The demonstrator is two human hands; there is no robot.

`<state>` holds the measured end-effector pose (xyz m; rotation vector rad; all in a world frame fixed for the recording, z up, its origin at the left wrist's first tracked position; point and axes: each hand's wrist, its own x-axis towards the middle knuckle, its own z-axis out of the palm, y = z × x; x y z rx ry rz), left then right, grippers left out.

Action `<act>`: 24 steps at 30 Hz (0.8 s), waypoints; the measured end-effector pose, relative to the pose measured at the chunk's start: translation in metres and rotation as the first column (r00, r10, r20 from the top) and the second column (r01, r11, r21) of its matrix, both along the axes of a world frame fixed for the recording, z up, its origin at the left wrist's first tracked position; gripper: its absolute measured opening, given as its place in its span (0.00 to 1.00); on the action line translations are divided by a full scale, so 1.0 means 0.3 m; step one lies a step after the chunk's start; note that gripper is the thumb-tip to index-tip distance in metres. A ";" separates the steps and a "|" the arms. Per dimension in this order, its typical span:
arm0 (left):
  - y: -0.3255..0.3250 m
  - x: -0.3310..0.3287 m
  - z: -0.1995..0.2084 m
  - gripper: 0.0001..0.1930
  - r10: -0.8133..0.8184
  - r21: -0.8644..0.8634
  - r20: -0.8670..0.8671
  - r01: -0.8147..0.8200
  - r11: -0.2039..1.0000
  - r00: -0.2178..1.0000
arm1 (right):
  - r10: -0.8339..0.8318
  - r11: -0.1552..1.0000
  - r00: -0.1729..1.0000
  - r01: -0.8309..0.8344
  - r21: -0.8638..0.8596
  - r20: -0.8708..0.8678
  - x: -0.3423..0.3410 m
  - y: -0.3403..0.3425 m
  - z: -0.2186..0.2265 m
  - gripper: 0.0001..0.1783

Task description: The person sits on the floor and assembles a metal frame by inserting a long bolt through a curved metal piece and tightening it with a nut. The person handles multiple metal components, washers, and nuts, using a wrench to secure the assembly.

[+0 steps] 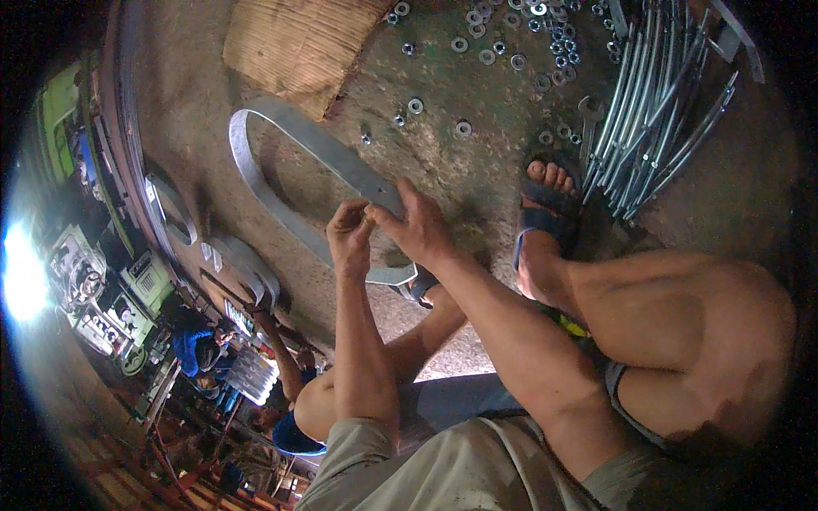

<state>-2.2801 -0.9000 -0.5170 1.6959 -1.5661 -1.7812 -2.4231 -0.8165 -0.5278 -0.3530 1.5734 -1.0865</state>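
Grey metal forms the strip (pixel 328 152), a long loop stretching up and left from the right hand (pixel 419 226), which clasps its upper end. Just beside, the left hand (pixel 349 237) has its fingers pinched together near the right thumb; whether they hold anything, I cannot tell.

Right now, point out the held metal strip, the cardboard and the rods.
Held metal strip (pixel 331 151): head view, on its upper run.
Cardboard (pixel 298 49): head view, near its middle.
Rods (pixel 641 109): head view, mid-bundle.
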 end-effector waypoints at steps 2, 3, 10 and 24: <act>-0.003 0.006 -0.012 0.09 -0.010 0.027 -0.018 0.011 1.000 1.000 | -0.006 1.000 0.999 0.005 0.003 0.054 -0.016 0.005 0.011 0.38; -0.002 0.010 -0.016 0.09 -0.006 0.045 -0.012 0.007 0.999 1.000 | -0.024 1.000 0.997 0.023 0.005 0.073 -0.019 0.006 0.016 0.38; 0.006 -0.026 -0.011 0.09 -0.043 0.051 0.028 0.042 0.998 0.999 | -0.135 0.991 0.984 0.136 0.001 0.116 0.012 0.029 -0.035 0.38; -0.040 0.020 -0.061 0.10 -0.172 0.214 0.018 0.164 0.963 0.985 | -0.149 0.979 0.944 0.182 -0.088 0.294 -0.006 0.032 -0.028 0.35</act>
